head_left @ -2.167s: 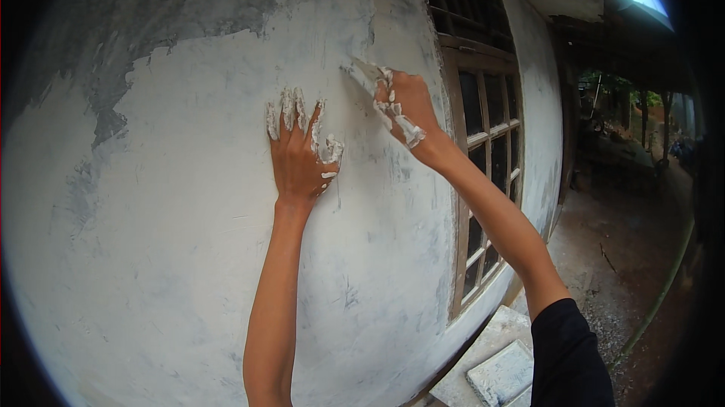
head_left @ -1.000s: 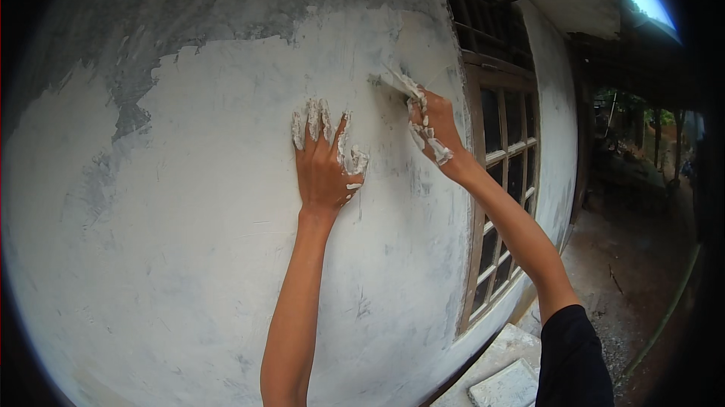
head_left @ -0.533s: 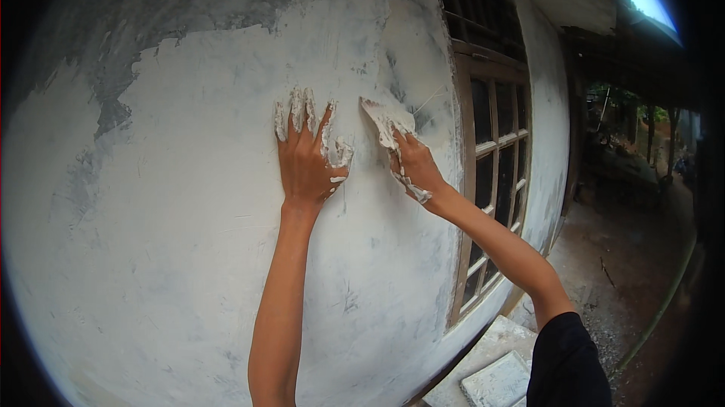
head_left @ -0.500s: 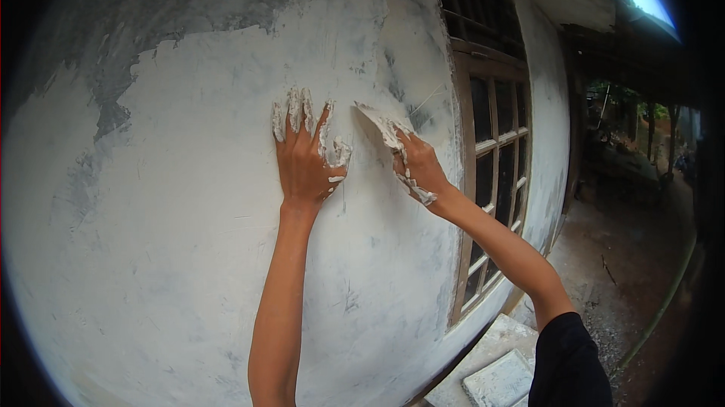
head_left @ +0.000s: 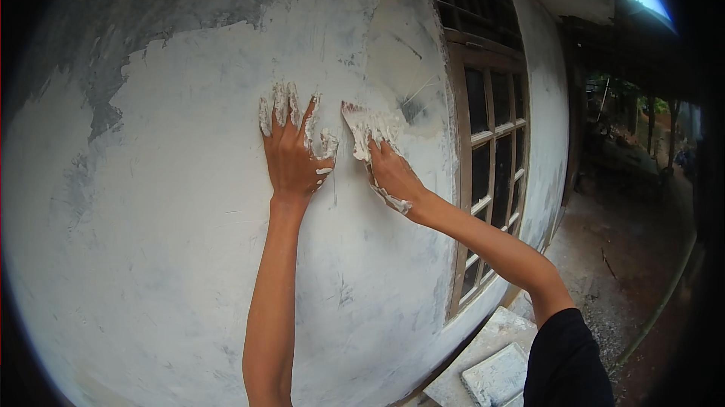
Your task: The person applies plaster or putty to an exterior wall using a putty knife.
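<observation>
My left hand point(head_left: 289, 152) lies against the wall point(head_left: 189, 256) with its fingers spread and their tips caked in white filler. To its right, my right hand point(head_left: 394, 174) grips a flat scraper point(head_left: 370, 124), whose blade is coated with the same wet white paste. The scraper meets the wall at a slant, a little to the right of my left thumb. White paste also smears the edge of my right hand down to the wrist. The scraper's handle is hidden in my fingers. Around both hands the wall is pale, with bare grey patches higher up and to the left.
Just right of my right hand, a wooden window frame point(head_left: 461, 150) with dark panes is set into the wall. A paste-stained board point(head_left: 495, 377) lies low at the right on a pale slab. Further right stretches a dirt path point(head_left: 596, 271) with a long pole along it.
The scraper in my right hand has swung, its blade now showing more of its coated face. Both hands appear slightly further left in the view. A beige patch near the window shows more fully.
</observation>
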Demonstrator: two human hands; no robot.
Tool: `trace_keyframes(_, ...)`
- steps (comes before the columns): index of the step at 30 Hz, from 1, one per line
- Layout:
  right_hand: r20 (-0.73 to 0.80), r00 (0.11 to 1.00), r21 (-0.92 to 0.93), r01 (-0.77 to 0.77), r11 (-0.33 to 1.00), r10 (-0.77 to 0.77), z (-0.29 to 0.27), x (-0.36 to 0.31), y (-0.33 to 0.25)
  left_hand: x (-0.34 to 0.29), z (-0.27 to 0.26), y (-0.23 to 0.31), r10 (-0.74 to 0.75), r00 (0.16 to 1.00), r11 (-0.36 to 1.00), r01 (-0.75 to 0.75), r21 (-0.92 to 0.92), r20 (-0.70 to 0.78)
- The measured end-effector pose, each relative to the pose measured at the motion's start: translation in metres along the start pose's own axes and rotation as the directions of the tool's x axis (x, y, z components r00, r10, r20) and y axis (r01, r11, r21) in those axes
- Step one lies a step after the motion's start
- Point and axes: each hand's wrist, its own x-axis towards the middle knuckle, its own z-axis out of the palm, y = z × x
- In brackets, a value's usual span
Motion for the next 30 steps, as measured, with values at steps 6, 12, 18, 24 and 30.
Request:
trace_keyframes(6, -0.450, 0.892, 0.003, 0.054, 0.999, -0.046, -0.081, 0.057, 0.076, 0.003, 0.001, -0.005, 0.097, 0.991, 0.995, -0.094, 0.038, -0.096)
trace_keyframes(12, -0.364, 0.914, 0.044, -0.178, 0.983, 0.181, -0.037, 0.089, 0.126, 0.004, 0.001, 0.002, 0.011, 1.000, 1.000, -0.011, 0.002, 0.018)
trace_keyframes(18, -0.106, 0.993, 0.009, -0.047, 0.999, 0.047, 0.005, -0.032, 0.021, 0.002, 0.000, 0.001, 0.026, 0.999, 0.999, -0.027, -0.045, -0.019)
trace_keyframes(24, -0.417, 0.902, 0.037, -0.102, 0.994, 0.108, -0.062, 0.024, 0.097, 0.004, 0.002, 0.001, 0.052, 0.994, 0.998, -0.056, -0.042, -0.094)
trace_keyframes(30, -0.115, 0.959, -0.034, -0.264, 0.964, 0.258, 0.029, -0.028, 0.055, 0.000, 0.002, -0.006, 0.026, 0.998, 1.000, -0.026, -0.011, -0.055)
